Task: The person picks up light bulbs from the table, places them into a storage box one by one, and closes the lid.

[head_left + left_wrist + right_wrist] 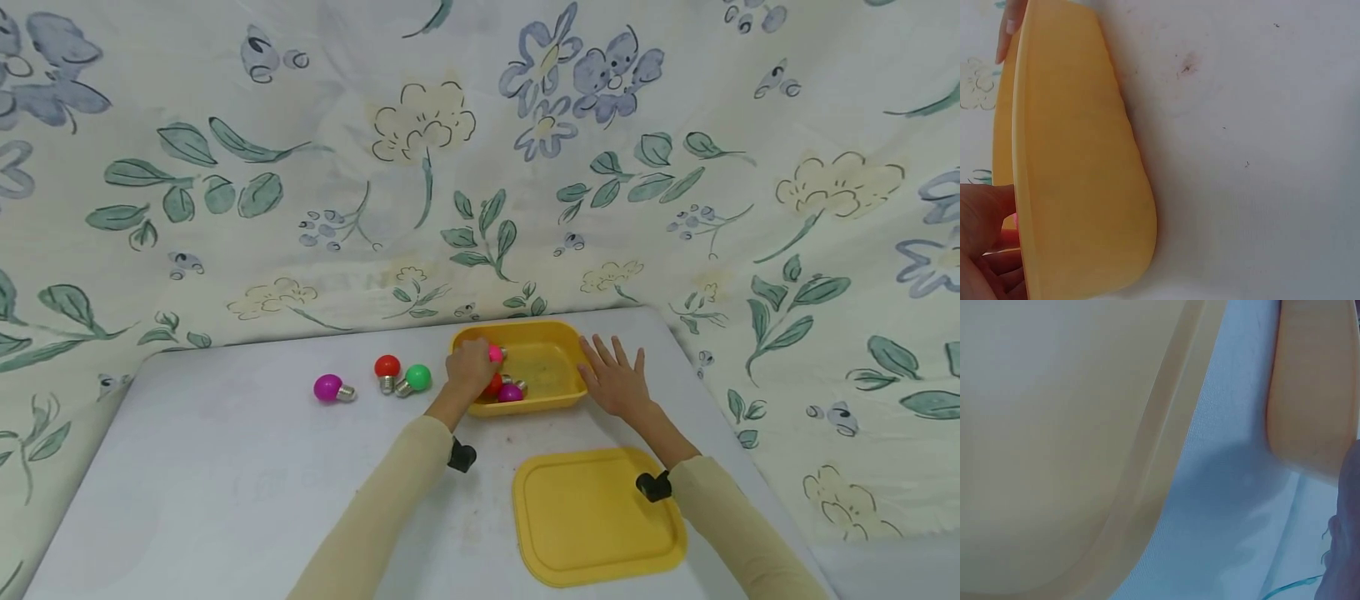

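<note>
1. At 10 o'clock inside the yellow container (551,367), a pink bulb (495,354) shows at the edge of the left hand (471,367). Fingers curled; they appear to pinch it, a sliver of pink showing between them in the left wrist view.
2. Right hand (618,379) at the container's 3 o'clock end, fingers straight and spread, gripping nothing. Seems to touch the rim; exact contact hard to tell.
3. Also inside: red bulb (492,387) at 8 o'clock, partly hidden by the left hand; purple bulb (511,393) at 7, by the near wall.
4. Outside, toward 9 o'clock on the white table (225,467): second red bulb (387,367), green bulb (419,377) just beside it, second purple bulb (327,387) farther out.
5. Yellow lid (600,517) at 5 o'clock, flat, apart from the container.
6. Step in hand, as judged: single bulbs handled at the uncovered container. Whether the pink one is going in or coming out cannot be told.
7. Next move probably calls for either a firm pinch and a lift clear of the rim, or a gentle release. Round bulbs could roll; a steadying right hand would suit both.
</note>
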Tool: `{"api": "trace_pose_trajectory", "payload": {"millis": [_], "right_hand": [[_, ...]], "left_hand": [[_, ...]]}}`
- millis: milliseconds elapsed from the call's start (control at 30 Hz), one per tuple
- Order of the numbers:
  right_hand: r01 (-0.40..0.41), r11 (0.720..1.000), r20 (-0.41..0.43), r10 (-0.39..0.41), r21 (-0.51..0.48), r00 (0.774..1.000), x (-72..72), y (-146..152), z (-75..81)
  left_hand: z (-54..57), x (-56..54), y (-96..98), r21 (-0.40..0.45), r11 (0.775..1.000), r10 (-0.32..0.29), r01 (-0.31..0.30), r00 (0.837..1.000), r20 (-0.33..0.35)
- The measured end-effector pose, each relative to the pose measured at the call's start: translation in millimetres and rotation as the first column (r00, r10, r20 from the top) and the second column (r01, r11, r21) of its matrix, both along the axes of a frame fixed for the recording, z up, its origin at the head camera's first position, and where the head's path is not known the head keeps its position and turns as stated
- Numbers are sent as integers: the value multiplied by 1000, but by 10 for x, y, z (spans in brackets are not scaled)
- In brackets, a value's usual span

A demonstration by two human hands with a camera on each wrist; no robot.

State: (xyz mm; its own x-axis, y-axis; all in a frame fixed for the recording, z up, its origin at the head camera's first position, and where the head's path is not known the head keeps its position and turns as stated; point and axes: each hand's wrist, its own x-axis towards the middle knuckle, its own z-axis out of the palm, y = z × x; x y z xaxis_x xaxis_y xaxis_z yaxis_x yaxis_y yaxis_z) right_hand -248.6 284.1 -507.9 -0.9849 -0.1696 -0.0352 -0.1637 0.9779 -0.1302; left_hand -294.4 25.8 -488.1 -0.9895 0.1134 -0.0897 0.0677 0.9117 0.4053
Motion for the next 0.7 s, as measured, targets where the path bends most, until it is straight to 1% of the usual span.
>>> {"api": "trace_pose_trajectory", "payload": {"millis": [233, 333, 500, 633, 700], "right_hand": [[-1, 1000, -5, 1, 19, 1000, -2, 1, 2], [-6, 1000, -14, 6, 16, 1000, -5, -5, 7], [-2, 1000, 4, 2, -2, 1000, -6, -2, 8], [-4, 1000, 6, 4, 4, 1000, 4, -3, 14], [-6, 1000, 5, 6, 4, 1000, 11, -6, 19]], "left_hand": [[4, -12, -4, -7, 1000, 6, -6, 1000, 14], [16, -20, -24, 4, 1000, 8, -8, 1000, 22], [26, -35, -83, 91, 996, 10, -13, 999, 31], [43, -12, -148, 188, 982, -5, 0, 1000, 28], [59, 5, -179, 228, 974, -14, 13, 1000, 5]]}}
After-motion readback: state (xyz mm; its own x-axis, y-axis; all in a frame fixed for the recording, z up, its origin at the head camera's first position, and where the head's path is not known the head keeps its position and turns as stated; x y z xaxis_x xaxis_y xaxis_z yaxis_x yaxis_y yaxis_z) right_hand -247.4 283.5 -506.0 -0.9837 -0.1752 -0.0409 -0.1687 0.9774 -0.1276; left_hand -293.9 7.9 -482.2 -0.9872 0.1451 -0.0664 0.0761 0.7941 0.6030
